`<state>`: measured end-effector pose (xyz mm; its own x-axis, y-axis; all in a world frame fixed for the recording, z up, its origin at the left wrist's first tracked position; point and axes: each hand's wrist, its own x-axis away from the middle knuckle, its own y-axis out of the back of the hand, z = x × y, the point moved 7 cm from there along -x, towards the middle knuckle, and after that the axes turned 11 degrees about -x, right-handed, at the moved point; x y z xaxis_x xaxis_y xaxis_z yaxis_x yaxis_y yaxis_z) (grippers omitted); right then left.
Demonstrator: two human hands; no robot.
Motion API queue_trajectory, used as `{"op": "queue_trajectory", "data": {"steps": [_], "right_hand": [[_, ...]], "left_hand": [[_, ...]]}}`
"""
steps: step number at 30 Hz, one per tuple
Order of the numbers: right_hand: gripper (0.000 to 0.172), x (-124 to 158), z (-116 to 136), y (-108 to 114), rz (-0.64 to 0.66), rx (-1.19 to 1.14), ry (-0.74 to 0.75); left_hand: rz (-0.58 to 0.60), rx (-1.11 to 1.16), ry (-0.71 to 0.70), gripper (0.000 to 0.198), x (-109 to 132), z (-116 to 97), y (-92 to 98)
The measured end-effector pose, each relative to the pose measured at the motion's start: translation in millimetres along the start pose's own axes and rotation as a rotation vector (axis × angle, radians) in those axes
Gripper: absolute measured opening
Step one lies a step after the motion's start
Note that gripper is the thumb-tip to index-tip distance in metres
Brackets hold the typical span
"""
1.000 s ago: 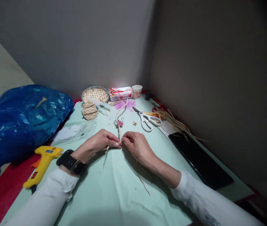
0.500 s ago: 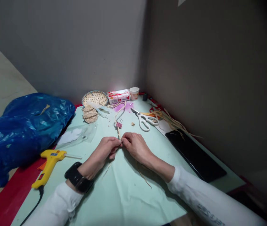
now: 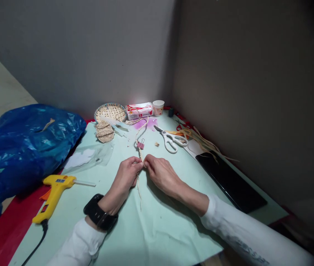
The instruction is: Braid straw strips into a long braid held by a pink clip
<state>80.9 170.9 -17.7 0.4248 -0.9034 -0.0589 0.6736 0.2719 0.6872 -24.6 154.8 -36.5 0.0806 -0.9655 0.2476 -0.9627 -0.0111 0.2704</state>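
A thin braided cord of pale straw-like fibre [image 3: 140,153] runs up the middle of the table, and a pink binder clip [image 3: 140,145] grips it. Just below that clip, my left hand [image 3: 129,170] pinches the braid's lower end between thumb and fingers. Close against it on the right, my right hand [image 3: 161,173] also pinches the fibre strands, its fingertips almost touching the left ones. Loose strands [image 3: 139,192] trail down from under my left hand. How the strands cross between the fingertips is hidden.
At left lie a yellow glue gun [image 3: 52,195] and a blue plastic bag [image 3: 32,147]. White-handled scissors [image 3: 170,140] and a black flat object [image 3: 230,181] are at right. Behind stand a woven basket [image 3: 110,112], a coiled fibre piece [image 3: 104,132], a red-white packet [image 3: 139,111] and a paper cup [image 3: 158,108].
My left wrist has shifted a little to the right and turned. The strand under my left hand now hangs straighter down; the one below my right forearm is mostly out of sight.
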Motion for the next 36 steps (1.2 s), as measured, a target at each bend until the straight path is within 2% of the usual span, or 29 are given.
{"op": "queue_trajectory", "data": {"steps": [5, 14, 19, 25, 29, 36], "right_hand": [[0.011, 1, -4, 1, -0.013, -0.116, -0.021], [0.012, -6, -10, 2, 0.068, -0.168, 0.051], [0.011, -7, -6, 11, 0.088, -0.105, 0.082], [0.012, -1, 6, 22, -0.064, 0.023, 0.105], [0.013, 5, 14, 14, -0.111, 0.157, 0.099], [0.014, 14, 27, 0, -0.07, 0.361, 0.128]], "left_hand": [[-0.03, -0.014, -0.006, 0.014, -1, 2, 1.6], [0.021, -0.013, 0.011, 0.025, -3, 4, 2.1], [0.008, -0.009, 0.008, 0.023, -4, 4, 2.9], [-0.027, -0.014, -0.005, 0.025, 0, 4, 0.2], [-0.019, -0.011, 0.002, 0.019, 1, 5, -1.9], [0.06, 0.053, -0.021, 0.012, 0, 6, -1.4]]}}
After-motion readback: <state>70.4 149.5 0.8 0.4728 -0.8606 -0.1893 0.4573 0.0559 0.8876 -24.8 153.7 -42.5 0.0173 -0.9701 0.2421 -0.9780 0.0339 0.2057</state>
